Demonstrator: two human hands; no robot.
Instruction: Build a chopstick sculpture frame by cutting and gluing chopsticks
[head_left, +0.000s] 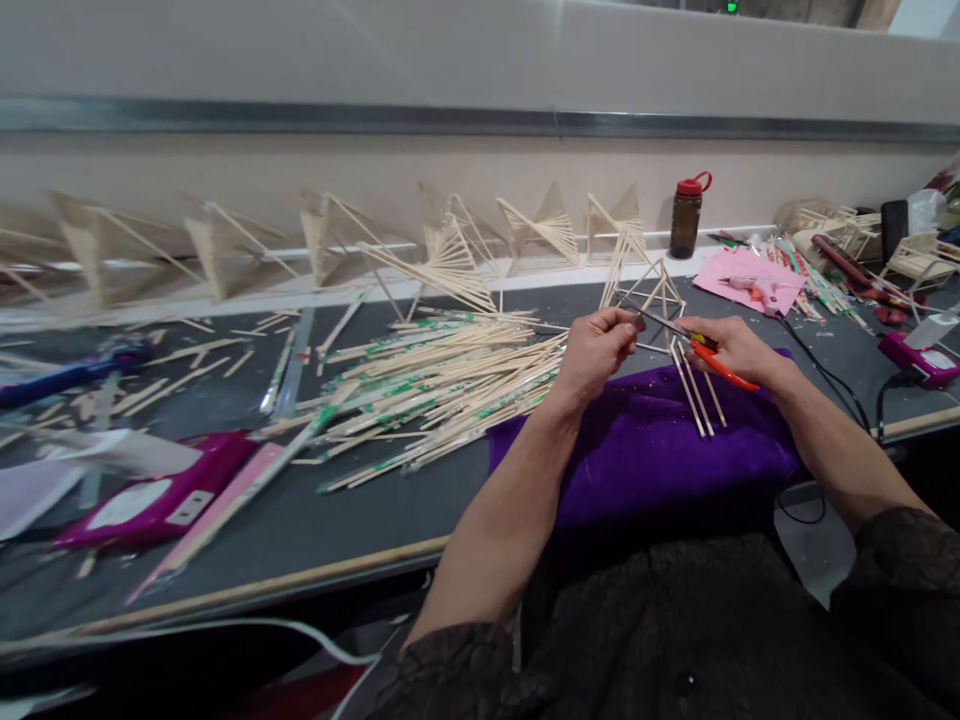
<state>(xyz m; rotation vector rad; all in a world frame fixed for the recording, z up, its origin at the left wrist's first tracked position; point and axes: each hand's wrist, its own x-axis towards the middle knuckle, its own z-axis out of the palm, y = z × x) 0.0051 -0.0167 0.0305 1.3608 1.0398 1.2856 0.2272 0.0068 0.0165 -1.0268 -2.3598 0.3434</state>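
My right hand [731,350] is wrapped round the orange handles of a pair of scissors [724,368], whose blades point left toward my other hand. My left hand [600,345] is closed in a pinch at the blades, with a small brownish edge showing at the fingertips; what it holds is unclear. Just behind both hands stands a small frame of thin wooden sticks [664,285], partly hidden by them. A few loose sticks [691,390] lie below the scissors on a purple cloth [675,450] at the table's front edge.
Left of my hands lies a big pile of wooden sticks [450,370] in clear wrappers. Twisted stick models [540,230] line the wall. A red-capped bottle [685,215], a glue gun [750,285] on pink paper, and magenta devices [172,490] with cords also occupy the table.
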